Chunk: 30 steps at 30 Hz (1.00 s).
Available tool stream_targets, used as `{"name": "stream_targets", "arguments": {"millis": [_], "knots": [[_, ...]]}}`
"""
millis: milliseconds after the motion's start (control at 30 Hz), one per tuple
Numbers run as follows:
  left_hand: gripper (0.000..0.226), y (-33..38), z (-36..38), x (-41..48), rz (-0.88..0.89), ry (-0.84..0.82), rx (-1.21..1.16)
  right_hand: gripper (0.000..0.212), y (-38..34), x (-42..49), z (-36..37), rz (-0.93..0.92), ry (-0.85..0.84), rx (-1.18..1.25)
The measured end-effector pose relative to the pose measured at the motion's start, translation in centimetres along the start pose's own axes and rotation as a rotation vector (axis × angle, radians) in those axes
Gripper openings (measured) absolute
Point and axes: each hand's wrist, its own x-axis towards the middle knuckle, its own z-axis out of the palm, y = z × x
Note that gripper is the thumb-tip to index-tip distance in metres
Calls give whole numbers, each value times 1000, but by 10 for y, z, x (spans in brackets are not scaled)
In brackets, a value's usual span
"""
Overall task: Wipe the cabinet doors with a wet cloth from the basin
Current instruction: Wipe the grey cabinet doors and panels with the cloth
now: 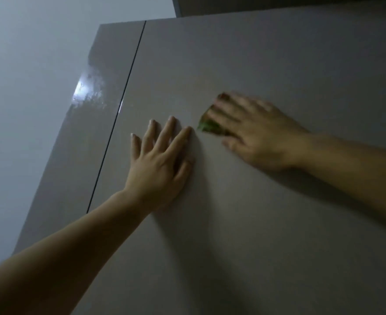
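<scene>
Your left hand (pixel 162 160) is planted flat on the cabinet door (pixel 278 64), palm down, fingers (pixel 168 130) straight and fanned out a bit, thumb lying close alongside. The left forearm runs in from the bottom-left corner, bare, wrist pretty much straight. Your right hand (pixel 255 135) sits just to the right and a little higher. It's blurry, with fingers stretched out over a green cloth (pixel 208 127) and pressing it to the door, thumb low. The right forearm comes in from the right edge, bare too. The hands are close but not touching.
</scene>
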Motion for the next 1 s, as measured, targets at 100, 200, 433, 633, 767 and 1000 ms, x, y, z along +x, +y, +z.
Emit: {"name": "stream_targets", "arguments": {"millis": [100,200,433,633,767,1000], "knots": [[74,-5,1,1,33,-1,-10,79,21,44,-13,316,22,71],[73,-22,-5,-5,99,40,-72,78,-10,55,-12,336,18,80],[75,-101,-15,-15,-26,45,-54,80,-51,53,-4,101,-5,13],[75,-132,-19,-21,26,-26,-22,82,-70,118,-15,364,8,72],[74,-149,-21,-28,107,23,-102,76,-119,97,-4,-26,-35,-10],[72,-185,-15,-56,-29,90,-76,67,-115,192,-28,330,4,83]]}}
